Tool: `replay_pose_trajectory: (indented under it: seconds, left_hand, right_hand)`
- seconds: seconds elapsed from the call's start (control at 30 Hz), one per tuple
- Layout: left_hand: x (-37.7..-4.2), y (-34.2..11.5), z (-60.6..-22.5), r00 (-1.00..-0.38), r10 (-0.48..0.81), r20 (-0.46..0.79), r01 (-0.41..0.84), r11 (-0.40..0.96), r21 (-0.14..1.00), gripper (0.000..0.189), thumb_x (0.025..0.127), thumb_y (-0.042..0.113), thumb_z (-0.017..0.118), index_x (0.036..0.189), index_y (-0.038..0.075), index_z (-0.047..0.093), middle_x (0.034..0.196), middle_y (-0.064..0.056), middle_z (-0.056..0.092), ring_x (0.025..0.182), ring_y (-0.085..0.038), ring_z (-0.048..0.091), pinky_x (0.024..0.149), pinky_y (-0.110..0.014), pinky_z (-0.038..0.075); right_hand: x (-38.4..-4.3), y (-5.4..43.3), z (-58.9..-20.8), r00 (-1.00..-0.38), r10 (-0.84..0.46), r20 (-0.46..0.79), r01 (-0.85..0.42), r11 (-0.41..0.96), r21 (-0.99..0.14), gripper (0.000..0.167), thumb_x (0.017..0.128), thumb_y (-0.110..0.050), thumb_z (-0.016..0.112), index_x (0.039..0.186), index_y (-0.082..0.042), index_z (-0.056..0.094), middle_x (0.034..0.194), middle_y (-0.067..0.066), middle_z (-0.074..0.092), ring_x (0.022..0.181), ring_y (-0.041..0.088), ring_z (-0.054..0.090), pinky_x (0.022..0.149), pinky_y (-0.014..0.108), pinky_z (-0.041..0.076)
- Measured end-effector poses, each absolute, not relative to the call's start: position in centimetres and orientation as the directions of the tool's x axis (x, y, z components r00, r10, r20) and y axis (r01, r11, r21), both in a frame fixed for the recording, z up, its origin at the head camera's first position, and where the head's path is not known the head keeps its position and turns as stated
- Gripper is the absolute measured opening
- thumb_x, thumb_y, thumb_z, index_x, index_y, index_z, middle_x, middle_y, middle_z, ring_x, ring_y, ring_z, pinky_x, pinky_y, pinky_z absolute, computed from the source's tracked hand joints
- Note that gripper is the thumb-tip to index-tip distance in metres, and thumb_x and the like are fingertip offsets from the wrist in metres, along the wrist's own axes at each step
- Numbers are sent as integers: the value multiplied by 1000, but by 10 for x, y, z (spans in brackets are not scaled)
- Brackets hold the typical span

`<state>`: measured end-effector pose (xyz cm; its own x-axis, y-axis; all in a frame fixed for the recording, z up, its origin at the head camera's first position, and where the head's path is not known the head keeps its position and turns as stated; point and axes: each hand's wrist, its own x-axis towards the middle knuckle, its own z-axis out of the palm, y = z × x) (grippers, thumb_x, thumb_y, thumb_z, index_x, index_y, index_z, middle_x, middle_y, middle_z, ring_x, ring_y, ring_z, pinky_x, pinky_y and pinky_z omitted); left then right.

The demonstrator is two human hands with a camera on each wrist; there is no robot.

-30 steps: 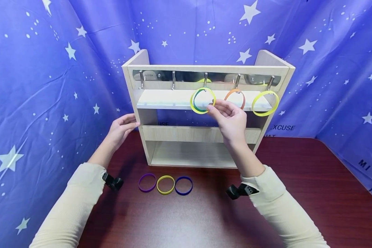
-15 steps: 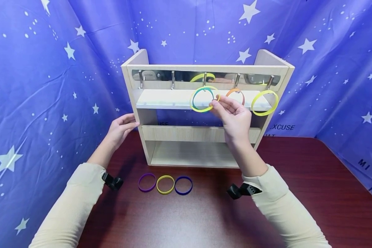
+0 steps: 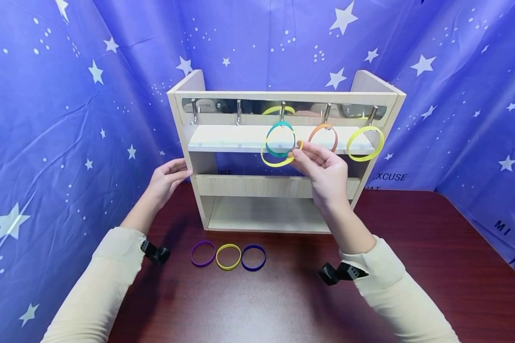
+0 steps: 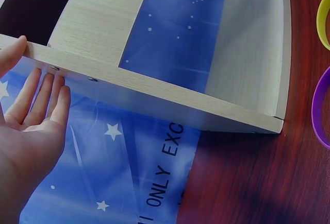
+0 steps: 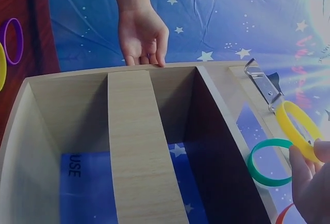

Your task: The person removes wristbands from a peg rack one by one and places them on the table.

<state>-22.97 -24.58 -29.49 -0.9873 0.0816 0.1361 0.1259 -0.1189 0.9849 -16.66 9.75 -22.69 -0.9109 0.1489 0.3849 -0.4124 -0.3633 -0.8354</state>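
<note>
My right hand [image 3: 324,174] had the yellow band [image 3: 276,165] pinched between thumb and fingers, right there below the middle hook [image 3: 283,110], in front of the green band [image 3: 282,124] that hung from it, though whether the two bands touched I couldn't tell! Across on the other side, my left hand [image 3: 165,182] rested against the wooden rack [image 3: 199,195], fingers relaxed on the outer face and thumb at the front edge, while purple [image 3: 203,265] and blue [image 3: 253,269] bands lay on the desk [image 3: 283,295].
</note>
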Motion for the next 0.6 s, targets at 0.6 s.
replay_pose_trajectory:
  seconds: [0.6]
  left_hand:
    - [-232, -246, -298, -980, 92, 175, 158, -164, 974, 27, 90, -3, 58, 103, 19, 61, 97, 12, 68, 94, -1, 63, 88, -11, 49]
  right_hand:
    - [-164, 104, -256, -970, -140, 200, -155, -279, -948, 21, 89, 4, 61, 93, -15, 70, 80, -4, 75, 78, 6, 72, 76, 26, 60]
